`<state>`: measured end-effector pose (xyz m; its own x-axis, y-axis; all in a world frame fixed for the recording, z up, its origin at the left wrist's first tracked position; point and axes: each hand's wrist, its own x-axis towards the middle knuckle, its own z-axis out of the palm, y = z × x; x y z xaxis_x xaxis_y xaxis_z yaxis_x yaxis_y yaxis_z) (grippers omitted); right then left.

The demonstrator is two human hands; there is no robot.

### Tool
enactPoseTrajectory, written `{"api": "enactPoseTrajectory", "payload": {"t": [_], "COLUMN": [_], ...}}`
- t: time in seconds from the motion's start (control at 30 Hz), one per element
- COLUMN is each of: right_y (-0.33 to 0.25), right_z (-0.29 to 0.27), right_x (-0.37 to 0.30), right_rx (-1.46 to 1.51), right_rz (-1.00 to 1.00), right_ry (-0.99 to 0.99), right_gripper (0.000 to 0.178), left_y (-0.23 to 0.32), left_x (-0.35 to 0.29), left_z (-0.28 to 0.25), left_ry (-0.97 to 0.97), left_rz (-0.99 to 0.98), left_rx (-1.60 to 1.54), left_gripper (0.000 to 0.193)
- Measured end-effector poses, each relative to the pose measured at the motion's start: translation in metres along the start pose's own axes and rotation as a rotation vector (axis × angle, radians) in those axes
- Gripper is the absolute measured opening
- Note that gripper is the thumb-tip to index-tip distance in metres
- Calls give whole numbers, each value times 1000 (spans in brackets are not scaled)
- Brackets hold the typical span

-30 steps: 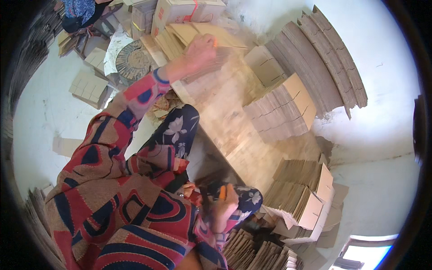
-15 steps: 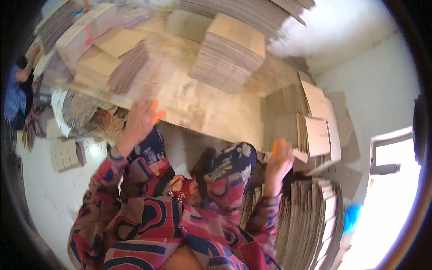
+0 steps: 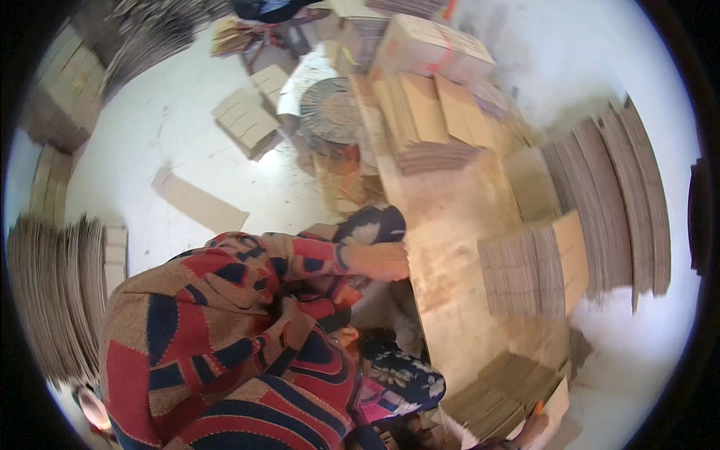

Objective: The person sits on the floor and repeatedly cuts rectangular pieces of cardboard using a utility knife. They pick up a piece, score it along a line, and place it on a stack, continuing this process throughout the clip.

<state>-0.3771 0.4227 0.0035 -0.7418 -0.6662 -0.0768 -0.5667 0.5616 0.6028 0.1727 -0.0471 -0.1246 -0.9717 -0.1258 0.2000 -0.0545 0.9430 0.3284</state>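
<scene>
My left hand (image 3: 379,260) is at the long near edge of the wooden tabletop (image 3: 439,270). Its fingers are bent together there, and their tips are blurred. Down at the lower right, my right hand (image 3: 532,429) closes on the outer side of a pale cardboard sheet (image 3: 555,412). That sheet stands against the end of a stack of folded cardboard (image 3: 499,394) on the table. An orange finger cover (image 3: 538,407) shows on one finger of this hand. The rest of my right arm is mostly hidden.
Farther along the table stand another cardboard stack (image 3: 525,274), a fanned pile of brown sheets (image 3: 431,120) and a carton (image 3: 431,45). Tall cardboard bundles (image 3: 607,202) lean by the wall. A round basin (image 3: 330,109) and a cardboard stack (image 3: 244,120) are on the floor.
The view has turned left, so the table now runs down the right side. My right hand has come onto the sheet at the stack's end. My left hand's fingers have drawn together.
</scene>
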Motion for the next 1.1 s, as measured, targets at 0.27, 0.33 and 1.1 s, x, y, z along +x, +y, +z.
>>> {"api": "enactPoseTrajectory", "payload": {"t": [0.27,0.33,1.1], "right_y": [-45,-51,-238], "right_z": [-31,-70,-261], "right_x": [1,-4,-123], "right_rx": [107,337,1108], "right_rz": [96,100,573], "right_ry": [374,466,851], "right_gripper": [51,48,53], "left_y": [0,7,31], "left_x": [6,-2,267], "left_z": [19,9,-89], "left_ry": [79,51,690], "left_rz": [-41,-92,255], "left_rx": [55,61,-63], "left_gripper": [11,15,37]}}
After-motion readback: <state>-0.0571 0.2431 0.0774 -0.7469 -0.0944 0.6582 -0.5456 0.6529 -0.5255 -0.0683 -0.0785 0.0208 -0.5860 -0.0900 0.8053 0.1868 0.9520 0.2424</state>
